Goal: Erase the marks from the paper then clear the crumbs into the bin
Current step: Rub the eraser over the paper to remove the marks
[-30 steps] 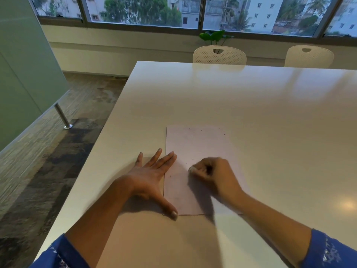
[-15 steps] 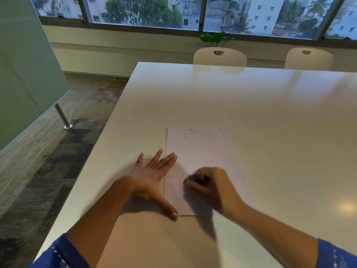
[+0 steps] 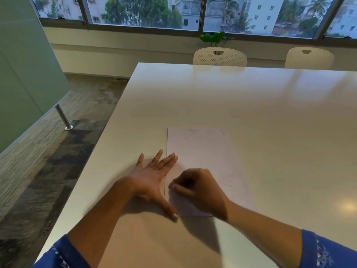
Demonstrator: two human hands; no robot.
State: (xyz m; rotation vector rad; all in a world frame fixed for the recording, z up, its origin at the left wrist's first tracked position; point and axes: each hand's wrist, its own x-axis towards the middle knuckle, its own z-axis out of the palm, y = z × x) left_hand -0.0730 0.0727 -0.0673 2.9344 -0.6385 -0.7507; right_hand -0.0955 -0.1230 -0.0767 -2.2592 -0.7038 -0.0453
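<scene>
Paper [image 3: 201,151] flat on table [image 3: 251,105], long axis running away from person twd windows [image 3: 146,12]. Left hand [image 3: 152,176] flat, fingers spread, pinning its left edge. Right hand [image 3: 199,188] curled over near-left part, blurred; can't tell what it pinches, if anything.

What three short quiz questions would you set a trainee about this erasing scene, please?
1. True or false: the left hand lies flat, fingers spread, at the paper's left edge.
2. Where do most dark crumbs lie? A near the paper's far edge; B on the floor; C in a bin.
3. How many chairs show beyond the table?
Key: 1 true; 2 A; 3 two.
</scene>
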